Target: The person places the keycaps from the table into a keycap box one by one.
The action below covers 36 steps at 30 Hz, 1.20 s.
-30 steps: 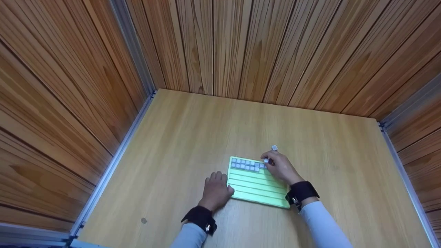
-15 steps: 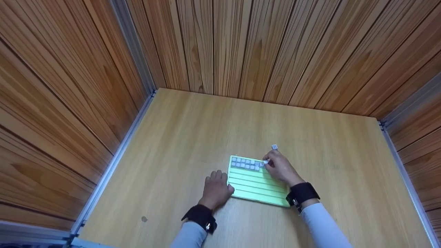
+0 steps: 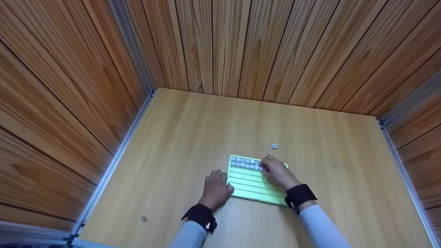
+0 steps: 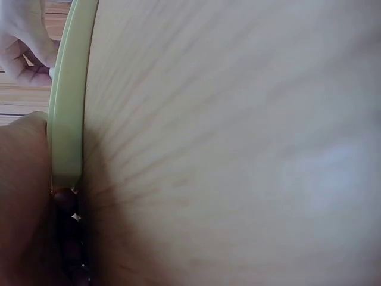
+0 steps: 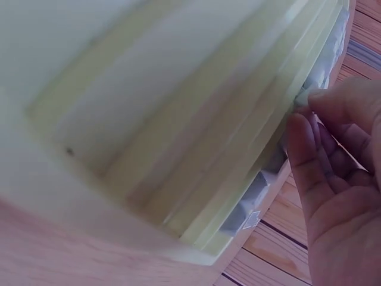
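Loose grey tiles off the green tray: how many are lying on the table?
1: a single loose tile lies on the table just beyond the green tray. The right hand may hide others.

Over the last second the right hand (image 3: 275, 172) has drawn back from the upper right corner of the green board (image 3: 253, 187) toward the lower middle of the frame. Its fingertips (image 3: 262, 164) now sit at the right end of the second row of grey tiles (image 3: 245, 162). The loose grey tile (image 3: 274, 146) on the counter (image 3: 193, 137), earlier just above the knuckles, now lies well apart from the hand.
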Available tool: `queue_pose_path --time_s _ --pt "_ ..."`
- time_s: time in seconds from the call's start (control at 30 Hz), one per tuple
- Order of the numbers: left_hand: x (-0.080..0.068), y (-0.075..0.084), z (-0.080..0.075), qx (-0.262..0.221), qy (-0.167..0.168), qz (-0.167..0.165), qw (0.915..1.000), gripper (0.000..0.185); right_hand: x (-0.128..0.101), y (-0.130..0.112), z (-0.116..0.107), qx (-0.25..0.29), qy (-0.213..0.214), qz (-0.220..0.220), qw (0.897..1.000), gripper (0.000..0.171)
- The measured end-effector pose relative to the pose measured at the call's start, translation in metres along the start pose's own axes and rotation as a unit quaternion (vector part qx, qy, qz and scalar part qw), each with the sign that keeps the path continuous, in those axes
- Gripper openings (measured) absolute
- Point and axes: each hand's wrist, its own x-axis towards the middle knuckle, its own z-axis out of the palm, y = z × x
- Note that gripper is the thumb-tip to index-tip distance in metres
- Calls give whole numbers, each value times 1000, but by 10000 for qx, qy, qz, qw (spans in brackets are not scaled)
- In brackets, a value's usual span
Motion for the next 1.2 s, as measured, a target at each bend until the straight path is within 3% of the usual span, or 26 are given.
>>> queue_pose_path --time_s 0.17,0.53,0.77,1.07,1.2 --pt "1 0 0 27 26 -14 10000 20 2 0 0 -41 -24 -134 9999 15" --pt "-1 7 -13 -31 -209 -51 9998 19 3 -2 -3 63 -141 203 9997 17" --pt "0 5 -6 -97 39 10 9999 19 6 -2 -11 10 -78 402 9992 15" --pt "-1 7 -10 10 130 25 9999 18 10 3 -29 -146 -70 728 9972 28" --pt "-1 5 -4 50 242 52 9997 19 12 9 -34 -332 15 720 9968 33"
